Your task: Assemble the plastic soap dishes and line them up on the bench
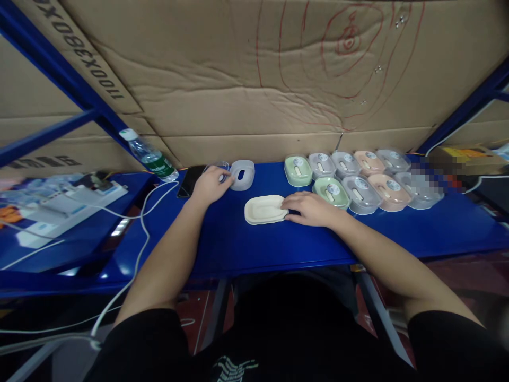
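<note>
Blue table backed by a tall cardboard sheet. Cream tray sits mid-table in front of the person, long side across. Right hand has its right end: fingers over the far edge, thumb at the near corner, looks like a light pinch. Left hand is out by the frosted lid, fingertips at its left edge, palm down beside the phone. Can't tell if it grips the lid, only touches it, or sits just short.

Doing it well, my judgement: keep the right hand's hold light and on the rim, since the tray looks thin-walled and could flex. Leave it flat on the table as an anchor. Take the lid by its outer edge, not the slot, and lift clear of the phone.

Pose: left forearm runs up and inward, farther out than the right. Right forearm comes in low from the right, elbow wide, wrist near straight. Boxes stand just past that wrist, so watch for a knock when it swings right
</note>
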Tool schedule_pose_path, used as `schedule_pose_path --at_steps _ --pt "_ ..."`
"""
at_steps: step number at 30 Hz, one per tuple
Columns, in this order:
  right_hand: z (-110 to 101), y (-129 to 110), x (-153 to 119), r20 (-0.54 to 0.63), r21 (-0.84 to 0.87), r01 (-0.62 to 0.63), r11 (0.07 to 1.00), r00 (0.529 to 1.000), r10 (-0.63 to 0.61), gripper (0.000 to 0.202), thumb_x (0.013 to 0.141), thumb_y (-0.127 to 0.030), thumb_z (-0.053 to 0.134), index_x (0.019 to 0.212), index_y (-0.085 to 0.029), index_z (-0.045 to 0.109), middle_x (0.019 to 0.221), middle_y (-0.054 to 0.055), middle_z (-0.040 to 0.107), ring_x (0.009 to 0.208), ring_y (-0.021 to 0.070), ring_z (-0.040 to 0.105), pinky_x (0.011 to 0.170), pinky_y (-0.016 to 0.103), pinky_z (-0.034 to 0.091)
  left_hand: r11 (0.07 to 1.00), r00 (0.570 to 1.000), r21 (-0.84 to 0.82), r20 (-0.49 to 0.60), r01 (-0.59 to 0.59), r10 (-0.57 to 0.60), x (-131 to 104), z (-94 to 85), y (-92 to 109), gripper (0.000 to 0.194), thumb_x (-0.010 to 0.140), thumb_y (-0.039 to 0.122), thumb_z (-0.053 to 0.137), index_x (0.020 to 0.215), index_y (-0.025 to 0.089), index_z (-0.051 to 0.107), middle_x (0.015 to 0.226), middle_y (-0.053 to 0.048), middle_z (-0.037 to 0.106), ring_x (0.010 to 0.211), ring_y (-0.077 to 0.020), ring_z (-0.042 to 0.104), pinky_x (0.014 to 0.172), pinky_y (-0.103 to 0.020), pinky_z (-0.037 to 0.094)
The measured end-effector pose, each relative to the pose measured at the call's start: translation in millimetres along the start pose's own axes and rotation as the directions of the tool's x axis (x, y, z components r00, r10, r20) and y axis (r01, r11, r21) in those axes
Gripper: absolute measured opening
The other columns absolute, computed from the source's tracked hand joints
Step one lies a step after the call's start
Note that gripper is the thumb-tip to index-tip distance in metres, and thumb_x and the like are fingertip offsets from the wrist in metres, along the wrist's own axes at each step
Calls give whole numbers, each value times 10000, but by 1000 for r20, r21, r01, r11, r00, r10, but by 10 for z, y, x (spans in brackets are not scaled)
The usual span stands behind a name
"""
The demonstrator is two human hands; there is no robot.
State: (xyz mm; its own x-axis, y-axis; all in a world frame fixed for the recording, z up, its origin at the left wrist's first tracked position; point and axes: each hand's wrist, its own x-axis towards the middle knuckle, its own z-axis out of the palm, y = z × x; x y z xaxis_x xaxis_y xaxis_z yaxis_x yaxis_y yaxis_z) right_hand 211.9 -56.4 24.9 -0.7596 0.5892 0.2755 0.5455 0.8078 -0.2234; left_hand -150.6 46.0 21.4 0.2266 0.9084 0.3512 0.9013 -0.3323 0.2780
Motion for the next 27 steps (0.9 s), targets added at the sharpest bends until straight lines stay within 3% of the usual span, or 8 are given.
schedule_pose_path --at_steps 3,8,10,13,15,19,23,27 --pt "-26 -26 2 16 3 -6 1000 1000 6 305 1027 -304 663 1287 -172 750 1311 133 777 1202 301 734 1055 462 562 989 985 -16 85 -148 149 -24 51 73 390 953 528 681 1112 184 773 1220 -112 711 1176 -284 655 1067 -400 509" --pt "-27 -25 0 16 6 -10 1000 1000 10 316 1032 -318 656 1299 -171 739 1326 124 770 1215 311 730 1062 483 569 966 951 -47 171 -253 257 -23 39 150 230 974 410 649 959 209 760 1134 -87 743 1107 -260 673 995 -376 516" --pt "-19 -13 -1 -12 14 -17 1000 1000 18 357 1038 -354 648 1350 -194 712 1343 119 759 1233 309 721 1071 497 569 966 960 -78 114 -247 255 -25 -11 201 261 996 421 598 959 204 738 1080 -92 749 1034 -254 678 935 -376 518" --pt "-32 -11 3 -116 13 -44 999 992 46 503 1044 -411 628 1507 -214 601 1435 139 702 1324 330 667 1113 539 548 949 986 -266 -32 -166 164 -54 -112 333 312 991 487 591 929 197 688 799 -41 684 703 -186 600 692 -320 474" --pt "-56 -18 8 -205 -3 -91 996 975 88 625 1034 -447 632 1603 -227 497 1523 153 635 1401 362 606 1154 585 516 870 991 -475 -49 -133 125 -89 -179 444 347 980 539 614 890 204 632 642 16 576 554 -139 484 566 -276 385" --pt "-84 -2 16 -340 -41 -234 971 918 207 867 984 -475 671 1718 -235 276 1650 171 497 1509 435 479 1214 674 437 577 970 -814 75 -74 230 -177 -247 640 468 974 656 634 838 225 514 555 55 518 465 -99 442 494 -236 329" --pt "-52 45 10 -358 -62 -280 958 902 241 1047 943 -432 708 1757 -203 89 1703 183 425 1526 460 453 1231 668 432 350 940 -932 203 99 273 -236 -197 741 528 915 713 699 848 229 498 571 57 543 420 -86 459 435 -225 299" --pt "-2 58 8 -317 -69 -295 953 912 259 1125 953 -453 690 1757 -186 -51 1690 198 449 1482 477 509 1173 675 495 265 949 -949 232 172 214 -223 -131 761 465 914 661 727 1018 231 585 635 41 595 440 -96 499 419 -229 324"
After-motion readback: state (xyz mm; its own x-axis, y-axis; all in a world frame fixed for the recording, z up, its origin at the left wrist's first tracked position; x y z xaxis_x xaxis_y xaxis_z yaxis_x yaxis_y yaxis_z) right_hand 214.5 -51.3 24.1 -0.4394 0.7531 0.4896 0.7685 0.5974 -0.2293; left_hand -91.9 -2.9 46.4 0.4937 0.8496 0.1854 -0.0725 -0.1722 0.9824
